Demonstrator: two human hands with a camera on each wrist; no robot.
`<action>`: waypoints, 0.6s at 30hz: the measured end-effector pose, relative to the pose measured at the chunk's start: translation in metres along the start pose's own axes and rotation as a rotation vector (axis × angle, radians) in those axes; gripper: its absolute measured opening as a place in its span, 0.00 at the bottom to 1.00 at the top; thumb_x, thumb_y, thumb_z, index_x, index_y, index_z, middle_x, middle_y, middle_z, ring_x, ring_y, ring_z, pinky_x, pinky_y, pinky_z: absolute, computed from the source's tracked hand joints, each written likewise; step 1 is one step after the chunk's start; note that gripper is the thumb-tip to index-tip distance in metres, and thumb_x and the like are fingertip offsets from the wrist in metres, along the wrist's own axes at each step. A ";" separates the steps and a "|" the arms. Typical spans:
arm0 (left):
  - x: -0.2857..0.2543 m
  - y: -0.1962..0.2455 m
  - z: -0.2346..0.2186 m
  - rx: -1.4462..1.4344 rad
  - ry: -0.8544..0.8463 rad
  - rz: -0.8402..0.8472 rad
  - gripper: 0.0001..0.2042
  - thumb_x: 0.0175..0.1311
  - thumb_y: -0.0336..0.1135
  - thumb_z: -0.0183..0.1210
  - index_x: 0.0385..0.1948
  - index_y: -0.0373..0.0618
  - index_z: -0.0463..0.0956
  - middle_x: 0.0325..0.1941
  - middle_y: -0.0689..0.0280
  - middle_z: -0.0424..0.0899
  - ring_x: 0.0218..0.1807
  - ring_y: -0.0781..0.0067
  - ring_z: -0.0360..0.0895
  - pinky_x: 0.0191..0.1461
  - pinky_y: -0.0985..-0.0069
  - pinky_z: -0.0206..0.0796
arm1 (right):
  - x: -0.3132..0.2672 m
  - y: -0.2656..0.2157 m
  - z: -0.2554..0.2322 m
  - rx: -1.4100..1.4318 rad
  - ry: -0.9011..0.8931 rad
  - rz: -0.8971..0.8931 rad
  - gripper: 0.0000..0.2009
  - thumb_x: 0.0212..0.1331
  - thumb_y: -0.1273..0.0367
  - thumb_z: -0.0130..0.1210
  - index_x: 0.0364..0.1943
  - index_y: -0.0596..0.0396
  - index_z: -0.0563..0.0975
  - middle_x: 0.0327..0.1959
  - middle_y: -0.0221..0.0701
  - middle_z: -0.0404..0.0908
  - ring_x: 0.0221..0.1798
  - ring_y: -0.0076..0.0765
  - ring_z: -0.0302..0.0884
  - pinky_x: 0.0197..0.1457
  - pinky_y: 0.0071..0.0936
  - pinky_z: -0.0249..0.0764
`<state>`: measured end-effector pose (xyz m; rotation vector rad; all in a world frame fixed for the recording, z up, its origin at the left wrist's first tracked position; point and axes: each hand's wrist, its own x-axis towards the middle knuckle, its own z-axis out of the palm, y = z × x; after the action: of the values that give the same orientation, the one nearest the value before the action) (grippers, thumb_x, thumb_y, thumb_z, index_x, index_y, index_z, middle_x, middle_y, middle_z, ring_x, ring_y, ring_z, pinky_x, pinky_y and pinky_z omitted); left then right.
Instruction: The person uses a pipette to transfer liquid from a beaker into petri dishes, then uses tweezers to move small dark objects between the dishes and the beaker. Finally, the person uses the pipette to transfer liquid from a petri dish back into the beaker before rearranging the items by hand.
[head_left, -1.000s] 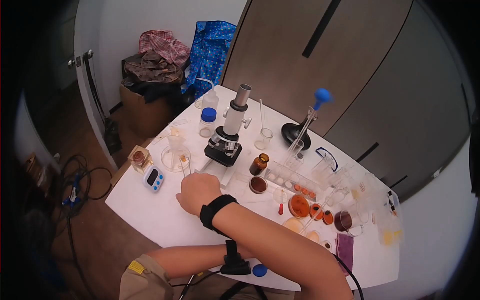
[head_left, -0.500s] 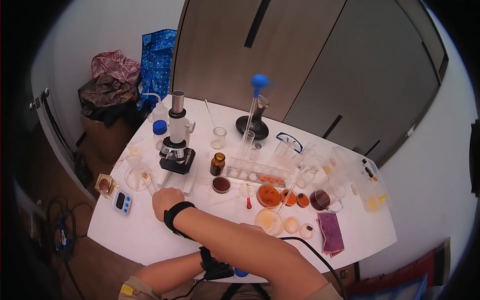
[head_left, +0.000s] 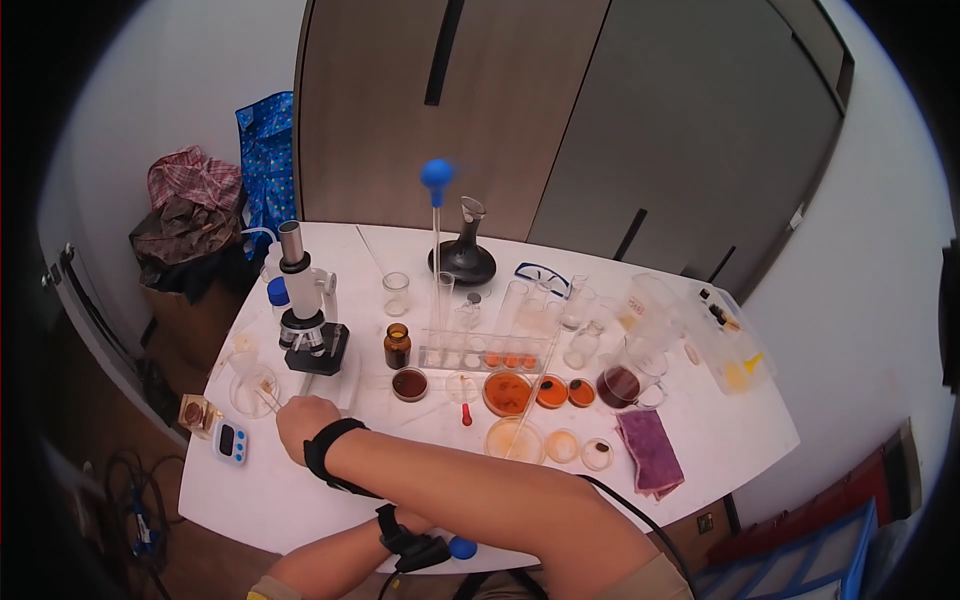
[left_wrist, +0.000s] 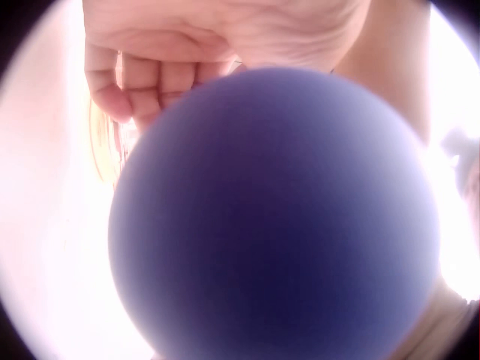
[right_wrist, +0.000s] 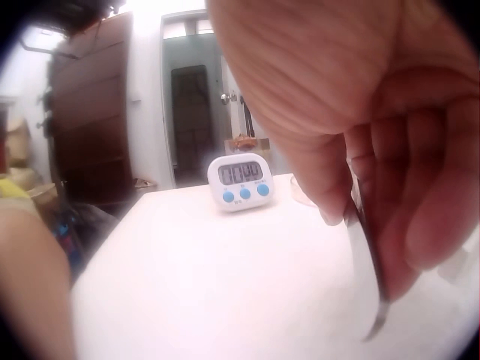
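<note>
My right hand (head_left: pixel 305 425) reaches across over the left forearm and pinches a pair of metal tweezers (right_wrist: pixel 364 277). The tweezers' tips point into a clear petri dish (head_left: pixel 236 403) at the table's left, close to a small brownish piece. My left hand (left_wrist: pixel 161 75) is hidden under the right forearm in the head view. In the left wrist view its fingers curl behind a big blue rubber bulb (left_wrist: pixel 270 217). The bulb's glass pipette stem (head_left: pixel 533 400) slants up past the right forearm, over a pale agar dish (head_left: pixel 500 440).
A white timer (head_left: pixel 231 441) stands left of my right hand. The microscope (head_left: pixel 312 340) rises just behind it. Mid-table hold a brown bottle (head_left: pixel 398 350), orange dishes (head_left: pixel 508 395) and a clear rack (head_left: pixel 460 355). A second blue-bulbed pipette (head_left: pixel 437 175) stands upright. Glassware and a purple cloth (head_left: pixel 652 452) lie right.
The head view has swung to the right, so the table's things sit further left in it. My right hand stays by the petri dish with the tweezers.
</note>
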<state>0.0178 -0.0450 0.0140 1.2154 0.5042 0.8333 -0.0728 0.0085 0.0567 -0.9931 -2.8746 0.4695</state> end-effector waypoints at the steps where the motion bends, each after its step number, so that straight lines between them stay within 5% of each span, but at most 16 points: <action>1: 0.001 0.001 0.001 0.006 0.016 0.004 0.07 0.69 0.30 0.55 0.37 0.37 0.80 0.36 0.68 0.84 0.41 0.81 0.78 0.47 0.80 0.70 | -0.002 -0.001 -0.006 0.008 0.017 -0.029 0.10 0.55 0.75 0.53 0.35 0.63 0.84 0.38 0.48 0.85 0.43 0.51 0.85 0.46 0.40 0.81; 11: -0.007 0.003 0.012 0.079 0.147 0.023 0.09 0.70 0.30 0.53 0.38 0.36 0.80 0.36 0.67 0.84 0.41 0.80 0.78 0.49 0.79 0.69 | -0.110 0.012 -0.111 0.095 0.125 -0.335 0.04 0.44 0.80 0.56 0.26 0.67 0.80 0.26 0.54 0.80 0.34 0.60 0.83 0.37 0.44 0.79; 14: 0.003 0.014 0.017 0.104 0.182 0.026 0.09 0.70 0.30 0.52 0.38 0.36 0.80 0.36 0.67 0.85 0.41 0.80 0.78 0.50 0.79 0.69 | -0.151 0.039 -0.128 0.153 0.184 -0.302 0.10 0.60 0.68 0.57 0.31 0.65 0.76 0.23 0.50 0.79 0.31 0.58 0.81 0.37 0.45 0.77; 18: -0.010 0.012 0.011 0.135 0.231 0.025 0.10 0.70 0.30 0.51 0.39 0.35 0.80 0.36 0.66 0.85 0.41 0.80 0.78 0.51 0.79 0.68 | -0.232 0.081 -0.163 0.306 0.302 -0.209 0.09 0.64 0.66 0.55 0.35 0.59 0.73 0.20 0.40 0.79 0.24 0.50 0.78 0.29 0.38 0.71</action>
<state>0.0163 -0.0586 0.0276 1.2571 0.7442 0.9794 0.1836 -0.0302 0.1959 -0.6439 -2.5040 0.6531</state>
